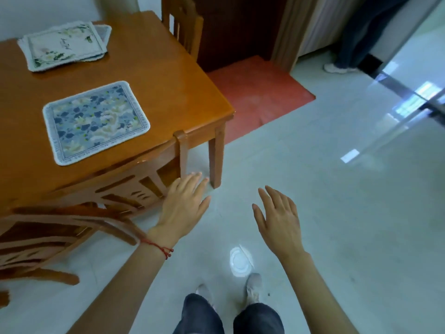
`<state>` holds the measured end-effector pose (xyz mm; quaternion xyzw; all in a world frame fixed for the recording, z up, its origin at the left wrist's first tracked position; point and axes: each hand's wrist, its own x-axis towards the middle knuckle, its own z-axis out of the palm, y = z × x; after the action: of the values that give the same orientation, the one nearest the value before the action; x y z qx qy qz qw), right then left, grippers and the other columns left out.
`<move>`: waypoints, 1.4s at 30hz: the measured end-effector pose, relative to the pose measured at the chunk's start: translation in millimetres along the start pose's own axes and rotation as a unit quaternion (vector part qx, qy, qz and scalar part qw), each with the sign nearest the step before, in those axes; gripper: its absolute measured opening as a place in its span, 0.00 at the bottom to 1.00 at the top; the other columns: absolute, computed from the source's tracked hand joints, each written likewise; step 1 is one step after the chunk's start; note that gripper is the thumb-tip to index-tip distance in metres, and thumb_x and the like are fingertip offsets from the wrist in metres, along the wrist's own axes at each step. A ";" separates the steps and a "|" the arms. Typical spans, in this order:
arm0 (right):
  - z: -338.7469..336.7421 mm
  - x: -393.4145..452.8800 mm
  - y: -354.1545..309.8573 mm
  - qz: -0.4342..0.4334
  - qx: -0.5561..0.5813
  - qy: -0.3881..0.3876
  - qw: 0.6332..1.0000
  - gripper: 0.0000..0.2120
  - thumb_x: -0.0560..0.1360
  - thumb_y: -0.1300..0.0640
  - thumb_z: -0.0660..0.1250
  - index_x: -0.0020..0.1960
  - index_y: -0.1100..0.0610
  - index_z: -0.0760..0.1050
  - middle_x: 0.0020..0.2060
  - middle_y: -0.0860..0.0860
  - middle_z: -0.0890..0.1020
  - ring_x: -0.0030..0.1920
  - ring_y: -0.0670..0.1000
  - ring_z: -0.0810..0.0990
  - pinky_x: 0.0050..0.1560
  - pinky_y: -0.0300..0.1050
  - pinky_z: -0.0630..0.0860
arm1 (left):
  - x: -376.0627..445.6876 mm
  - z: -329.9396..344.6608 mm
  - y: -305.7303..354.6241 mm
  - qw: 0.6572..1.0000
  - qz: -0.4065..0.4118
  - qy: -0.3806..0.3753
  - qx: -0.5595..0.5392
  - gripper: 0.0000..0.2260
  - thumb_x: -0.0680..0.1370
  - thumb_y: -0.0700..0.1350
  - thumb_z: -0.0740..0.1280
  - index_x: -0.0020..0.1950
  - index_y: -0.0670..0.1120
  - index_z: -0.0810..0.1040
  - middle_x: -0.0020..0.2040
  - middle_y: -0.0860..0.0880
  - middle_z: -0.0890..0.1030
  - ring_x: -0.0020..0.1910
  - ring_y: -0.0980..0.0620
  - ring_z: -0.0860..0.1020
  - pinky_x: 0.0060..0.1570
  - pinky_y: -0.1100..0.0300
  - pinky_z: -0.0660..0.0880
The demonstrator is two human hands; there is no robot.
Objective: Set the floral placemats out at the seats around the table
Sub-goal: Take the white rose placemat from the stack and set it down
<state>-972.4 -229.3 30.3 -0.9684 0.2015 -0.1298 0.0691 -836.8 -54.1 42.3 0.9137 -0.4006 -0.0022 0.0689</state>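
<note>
From the head view, the person stands off the corner of the wooden table (168, 75), left hand (184, 203) and right hand (279, 218) both spread flat over the floor, fingers straight, holding nothing. A blue floral placemat (96, 121) lies flat near the table's near edge by a pushed-in chair (79, 213); the stack of placemats (65, 44) sits farther back.

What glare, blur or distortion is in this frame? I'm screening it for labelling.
Head view: glare spot on the floor by the shoes, window reflections at right; wide-angle bending of the table edge; chair at lower left smeared; blue placemat, left hand and right hand fairly sharp.
</note>
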 end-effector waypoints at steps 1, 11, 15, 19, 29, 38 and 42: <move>-2.9 -4.9 11.6 0.017 -0.003 0.002 1.000 0.26 0.80 0.46 0.45 0.58 0.59 0.76 0.55 0.56 0.81 0.54 0.56 0.80 0.56 0.50 0.73 | 7.8 3.2 11.5 1.000 0.020 -0.003 0.000 0.24 0.77 0.53 0.51 0.60 0.40 0.77 0.58 0.41 0.80 0.58 0.42 0.77 0.55 0.47 0.75; -29.7 -42.4 144.1 0.145 -0.034 0.029 0.988 0.27 0.81 0.46 0.43 0.58 0.60 0.76 0.55 0.56 0.81 0.54 0.56 0.79 0.58 0.47 0.64 | 83.0 34.9 154.8 0.986 0.164 0.010 -0.008 0.22 0.77 0.52 0.53 0.58 0.39 0.78 0.55 0.40 0.81 0.55 0.41 0.79 0.52 0.47 0.76; -41.8 -49.6 199.3 0.178 -0.040 0.030 0.983 0.28 0.81 0.46 0.43 0.58 0.60 0.76 0.55 0.57 0.81 0.54 0.56 0.80 0.59 0.48 0.64 | 116.8 46.6 210.4 0.981 0.194 0.003 -0.006 0.22 0.78 0.52 0.53 0.58 0.39 0.78 0.55 0.40 0.81 0.55 0.41 0.79 0.52 0.47 0.76; -48.0 -51.9 250.1 0.204 -0.048 0.027 0.977 0.27 0.81 0.46 0.43 0.58 0.60 0.76 0.55 0.57 0.81 0.54 0.56 0.80 0.59 0.48 0.65 | 143.7 59.3 256.6 0.977 0.215 -0.013 -0.004 0.22 0.76 0.52 0.54 0.58 0.40 0.78 0.56 0.41 0.81 0.56 0.42 0.79 0.53 0.48 0.76; -33.7 -10.5 318.6 0.232 -0.052 0.022 0.971 0.28 0.81 0.46 0.42 0.58 0.60 0.76 0.54 0.57 0.81 0.54 0.56 0.80 0.59 0.47 0.64 | 208.0 85.5 296.7 0.969 0.235 -0.074 -0.016 0.30 0.81 0.55 0.41 0.60 0.41 0.77 0.58 0.41 0.80 0.57 0.42 0.78 0.55 0.46 0.76; -8.4 113.6 366.2 0.214 -0.061 0.030 0.974 0.26 0.81 0.46 0.44 0.58 0.59 0.76 0.54 0.55 0.81 0.55 0.54 0.77 0.59 0.47 0.68 | 331.0 99.9 274.7 0.973 0.204 -0.102 -0.024 0.30 0.81 0.55 0.41 0.59 0.41 0.78 0.57 0.41 0.81 0.56 0.42 0.79 0.54 0.45 0.76; -3.0 168.9 382.9 0.192 -0.059 0.028 0.979 0.26 0.80 0.46 0.44 0.58 0.59 0.76 0.54 0.55 0.81 0.54 0.55 0.80 0.57 0.49 0.74 | 380.7 101.5 259.0 0.978 0.180 -0.104 -0.021 0.31 0.81 0.56 0.41 0.59 0.41 0.78 0.57 0.42 0.81 0.57 0.42 0.79 0.54 0.45 0.75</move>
<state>-966.3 -646.7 -0.4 -0.9103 0.3924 -0.1286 0.0297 -773.9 -518.9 -5.6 0.8199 -0.5630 -0.0936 0.0451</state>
